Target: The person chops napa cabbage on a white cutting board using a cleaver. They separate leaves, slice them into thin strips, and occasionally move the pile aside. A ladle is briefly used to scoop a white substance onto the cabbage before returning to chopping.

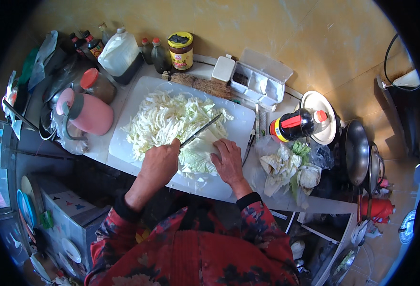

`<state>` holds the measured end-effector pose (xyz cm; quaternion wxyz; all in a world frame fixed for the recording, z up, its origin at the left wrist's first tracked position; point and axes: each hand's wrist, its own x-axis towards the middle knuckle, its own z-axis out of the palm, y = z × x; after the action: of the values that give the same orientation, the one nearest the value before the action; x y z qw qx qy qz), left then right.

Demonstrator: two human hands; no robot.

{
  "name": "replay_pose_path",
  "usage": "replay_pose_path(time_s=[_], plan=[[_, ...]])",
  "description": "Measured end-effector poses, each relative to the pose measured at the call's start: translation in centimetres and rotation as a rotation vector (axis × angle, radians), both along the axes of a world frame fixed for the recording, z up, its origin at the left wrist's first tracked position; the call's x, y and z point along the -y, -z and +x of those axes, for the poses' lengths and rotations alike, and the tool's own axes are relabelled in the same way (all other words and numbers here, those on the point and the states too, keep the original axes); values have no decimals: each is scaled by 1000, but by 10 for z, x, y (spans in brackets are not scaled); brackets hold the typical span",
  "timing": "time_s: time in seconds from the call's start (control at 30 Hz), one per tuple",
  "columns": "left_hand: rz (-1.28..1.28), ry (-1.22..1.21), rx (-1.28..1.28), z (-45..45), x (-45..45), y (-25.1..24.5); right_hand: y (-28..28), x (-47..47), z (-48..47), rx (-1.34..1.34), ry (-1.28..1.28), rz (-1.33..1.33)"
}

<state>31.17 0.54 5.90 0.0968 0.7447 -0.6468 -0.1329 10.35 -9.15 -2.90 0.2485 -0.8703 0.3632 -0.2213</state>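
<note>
My left hand [161,161] grips a kitchen knife [201,130] by its handle, the blade slanting up and right over a white cutting board [244,125]. The blade's left side faces a wide heap of shredded napa cabbage [163,119]. Curled fingers of my right hand [228,159] press on an uncut piece of napa cabbage [199,155] at the board's near right part, just right of the knife. My left hand hides the knife handle. Loose shreds lie near the board's front edge.
Left of the board stands a pink thermos jug [94,116]. Behind are a yellow-lidded jar [180,52], a whisk brush [201,84] and a compartment seasoning box [258,84]. At right are cabbage leaves on plastic [281,166], a dark sauce bottle [294,125] and a wok [354,152].
</note>
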Motion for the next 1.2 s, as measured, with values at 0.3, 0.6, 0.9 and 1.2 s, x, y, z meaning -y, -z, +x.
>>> replay_pose_path(time_s=[0.3,0.6,0.9,1.2], plan=[[37,3,32,9,-2,39,3,-1,2,27,-8,-12],[49,8,15,3,10,84,1,0,8,13,13,-33],[60,33,38,3,0,26,-14,5,6,68,-6,-115],[21,14,75,-13,-5,67,-6,3,17,-28,-66,-101]])
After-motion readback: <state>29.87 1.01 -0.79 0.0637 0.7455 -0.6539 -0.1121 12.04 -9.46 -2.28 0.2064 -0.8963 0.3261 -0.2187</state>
